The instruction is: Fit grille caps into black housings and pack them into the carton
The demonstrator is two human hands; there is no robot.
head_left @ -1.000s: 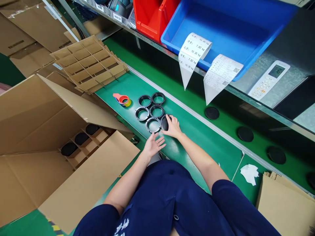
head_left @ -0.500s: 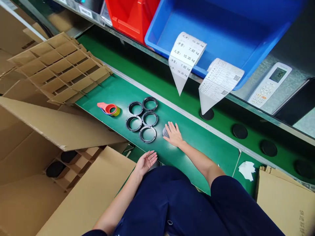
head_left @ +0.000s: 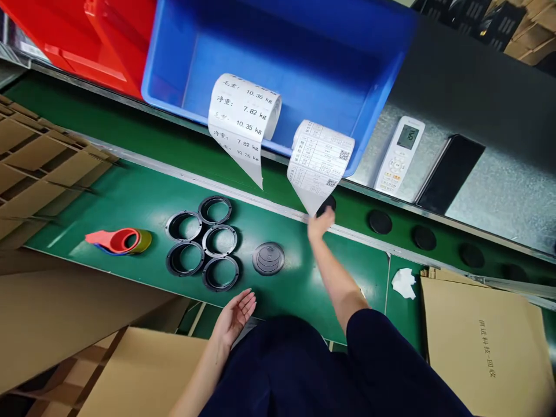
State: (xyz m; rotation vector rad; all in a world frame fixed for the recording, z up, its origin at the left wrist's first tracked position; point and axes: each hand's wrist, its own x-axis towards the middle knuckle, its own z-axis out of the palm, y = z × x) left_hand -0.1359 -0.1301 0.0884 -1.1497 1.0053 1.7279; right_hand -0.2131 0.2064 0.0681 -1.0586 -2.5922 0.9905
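My right hand (head_left: 322, 223) reaches to the far belt, its fingers at a black disc (head_left: 326, 206) just below the hanging label strip; the fingertips are partly hidden and blurred. My left hand (head_left: 237, 315) is palm up at the table's near edge, fingers spread a little, holding nothing. Between the hands lies a round black vent piece (head_left: 268, 259), flat on the green table (head_left: 299, 289). Left of it several black rings (head_left: 220, 273) sit grouped together. Farther left is a red and yellow ring-shaped tool (head_left: 124, 240).
A blue bin (head_left: 278, 75), label rolls (head_left: 245, 116) and a remote (head_left: 399, 153) are on the shelf above. More black discs (head_left: 424, 237) lie on the belt (head_left: 356, 217). Cardboard (head_left: 486, 330) stands at right, a carton (head_left: 143, 370) at lower left, white paper (head_left: 404, 283) on the table.
My right hand has left the round vent piece and moved away to a disc on the belt. My left hand stays palm up near the edge. The view has shifted right.
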